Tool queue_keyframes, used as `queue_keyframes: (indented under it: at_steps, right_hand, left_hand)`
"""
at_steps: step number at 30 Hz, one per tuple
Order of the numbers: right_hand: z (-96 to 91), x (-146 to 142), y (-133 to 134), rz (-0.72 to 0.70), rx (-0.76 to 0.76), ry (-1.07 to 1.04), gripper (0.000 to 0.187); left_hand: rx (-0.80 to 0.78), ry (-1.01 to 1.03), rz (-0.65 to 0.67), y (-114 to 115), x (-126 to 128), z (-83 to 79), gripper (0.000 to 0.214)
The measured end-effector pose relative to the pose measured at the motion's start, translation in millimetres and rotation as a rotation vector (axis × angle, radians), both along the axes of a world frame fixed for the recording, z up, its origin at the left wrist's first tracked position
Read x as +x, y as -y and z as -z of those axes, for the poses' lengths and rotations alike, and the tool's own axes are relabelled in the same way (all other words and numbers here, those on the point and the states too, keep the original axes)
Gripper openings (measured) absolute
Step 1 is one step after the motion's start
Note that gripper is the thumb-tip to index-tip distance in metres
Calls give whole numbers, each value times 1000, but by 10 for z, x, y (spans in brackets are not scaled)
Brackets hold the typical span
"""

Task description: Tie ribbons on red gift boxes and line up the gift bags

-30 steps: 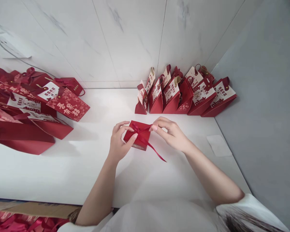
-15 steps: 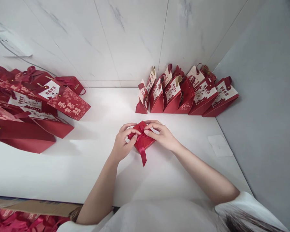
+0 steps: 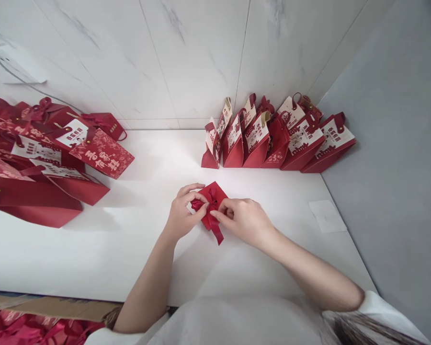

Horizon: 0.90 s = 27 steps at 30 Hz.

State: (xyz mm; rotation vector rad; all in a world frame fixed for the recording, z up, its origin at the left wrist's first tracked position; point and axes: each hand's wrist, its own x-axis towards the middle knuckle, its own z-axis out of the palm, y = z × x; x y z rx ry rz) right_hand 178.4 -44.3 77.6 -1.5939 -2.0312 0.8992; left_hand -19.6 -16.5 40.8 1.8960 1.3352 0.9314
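Note:
A small red gift box (image 3: 220,192) rests on the white table in front of me, with a dark red satin ribbon (image 3: 215,229) tied in a bow on top. One ribbon tail hangs over the near side of the box. My left hand (image 3: 184,210) is at the box's left side, thumb and index finger pinching the bow near its knot. From the right, my right hand (image 3: 246,218) has its fingers curled and its thumb and index finger closed on the ribbon just right of the knot. The fingers partly cover the bow.
Red gift bags (image 3: 233,146) stand in rows by the wall at the back right. More red bags (image 3: 102,153) crowd the left side. A white paper (image 3: 327,216) lies near the right edge. At the lower left, a cardboard carton (image 3: 50,306) holds ribboned red boxes.
My right hand has come down and toward me, its fingers curling in from the box's far edge. The ribbon tail has swung slightly right. My left hand stays nearly in place.

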Motion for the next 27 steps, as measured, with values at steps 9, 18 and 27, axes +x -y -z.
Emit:
queue_keyframes:
  at_steps: [9,18,27]
  right_hand:
    - [31,-101,15,45,-213,-144,13]
    - [-8,-39,-6,-78,-283,-292,12]
    - [-50,7,-30,-137,-369,-350,10]
  left_hand:
    - [7,8,1,16,16,-9,6]
    - [17,-1,-7,12,13,-5,6]
    - [-5,8,-1,10,8,-5,5]
